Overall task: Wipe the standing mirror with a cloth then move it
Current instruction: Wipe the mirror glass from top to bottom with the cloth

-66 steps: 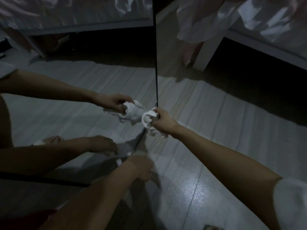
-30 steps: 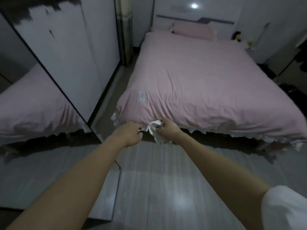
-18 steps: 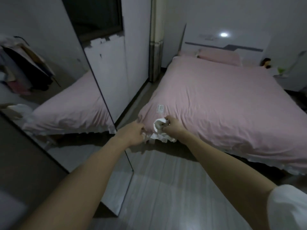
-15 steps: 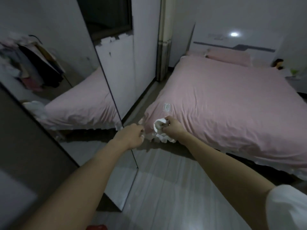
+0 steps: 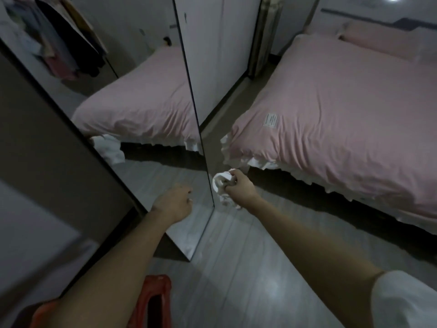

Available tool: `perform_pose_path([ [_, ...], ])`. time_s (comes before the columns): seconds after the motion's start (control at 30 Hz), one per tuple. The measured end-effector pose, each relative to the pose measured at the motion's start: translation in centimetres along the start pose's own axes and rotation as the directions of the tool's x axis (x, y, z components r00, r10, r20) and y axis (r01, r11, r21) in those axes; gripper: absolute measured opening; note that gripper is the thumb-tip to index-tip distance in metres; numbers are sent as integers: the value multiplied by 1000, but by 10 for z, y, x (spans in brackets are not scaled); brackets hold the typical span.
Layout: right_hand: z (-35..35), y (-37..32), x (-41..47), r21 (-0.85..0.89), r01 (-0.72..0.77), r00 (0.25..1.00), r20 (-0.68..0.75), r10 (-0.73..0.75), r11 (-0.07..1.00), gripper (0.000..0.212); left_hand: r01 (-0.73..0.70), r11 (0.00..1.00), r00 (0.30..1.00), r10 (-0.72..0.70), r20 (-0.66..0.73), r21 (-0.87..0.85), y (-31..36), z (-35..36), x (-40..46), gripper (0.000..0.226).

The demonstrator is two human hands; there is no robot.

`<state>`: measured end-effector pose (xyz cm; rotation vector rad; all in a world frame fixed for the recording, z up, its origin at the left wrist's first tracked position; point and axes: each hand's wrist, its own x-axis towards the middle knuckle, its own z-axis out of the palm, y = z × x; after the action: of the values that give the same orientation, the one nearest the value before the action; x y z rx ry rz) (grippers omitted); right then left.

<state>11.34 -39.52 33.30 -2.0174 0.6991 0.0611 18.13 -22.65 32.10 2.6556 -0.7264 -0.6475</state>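
Your right hand [image 5: 238,188] grips the cloth [image 5: 221,183] beside the mirror [image 5: 142,129] edge; your left hand [image 5: 173,203] curls loosely, holding nothing.

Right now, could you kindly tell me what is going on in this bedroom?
A person is standing at a tall, thin-framed standing mirror beside a pink-covered bed. Their right hand grips a crumpled white cloth close to the mirror's right edge. Their left hand, fingers curled, is in front of the glass; whether it touches the mirror is unclear.
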Motion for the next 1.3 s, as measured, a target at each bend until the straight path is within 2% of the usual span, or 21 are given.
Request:
perform_pose_path([
  [0.23,53,53,41,54,-109,991,-68,113,993,31,-48,997,996,53,73,-68,-31,72,57,39],
  [0.4,80,78,75,141,-67,986,-145,87,988,31,-32,997,991,42,128,-76,-44,104,95,42],
  [0.6,93,41,153,263,205,968,-194,-156,943,32,8,999,990,-3,143,-39,-50,120,138,42],
  [0.73,103,-4,188,284,450,878,-314,-361,847,30,54,998,978,-47,203,-30,-54,131,155,43],
  [0.83,124,-9,202,257,500,859,-271,-435,827,27,55,998,972,-49,231,-23,-58,138,162,43],
  [0.9,142,5,208,224,459,886,-187,-424,860,29,54,998,970,-48,238,-21,-63,144,164,42],
  [0.93,147,19,210,205,393,919,-120,-375,897,32,50,999,969,-43,245,-19,-65,147,164,42],
  [1.0,151,47,213,93,159,981,99,-168,983,31,16,1000,973,-11,232,-21,-70,152,164,41],
  [1.03,153,60,214,27,54,984,171,-58,998,28,-2,1000,975,7,221,-22,-73,154,166,40],
  [1.07,154,71,215,-1,-14,986,166,14,1000,27,-17,1000,976,20,216,-18,-75,155,167,39],
  [1.13,152,79,212,63,-75,995,72,70,995,27,-48,999,972,43,230,17,-78,156,167,37],
  [1.17,151,76,212,113,-51,999,23,49,992,27,-63,997,971,52,235,38,-80,157,167,36],
  [1.23,146,64,216,187,102,991,-109,-83,977,26,-83,995,971,70,228,50,-84,158,168,36],
  [1.3,141,46,225,228,308,934,-257,-248,923,26,-90,995,975,77,209,54,-87,158,170,36],
])
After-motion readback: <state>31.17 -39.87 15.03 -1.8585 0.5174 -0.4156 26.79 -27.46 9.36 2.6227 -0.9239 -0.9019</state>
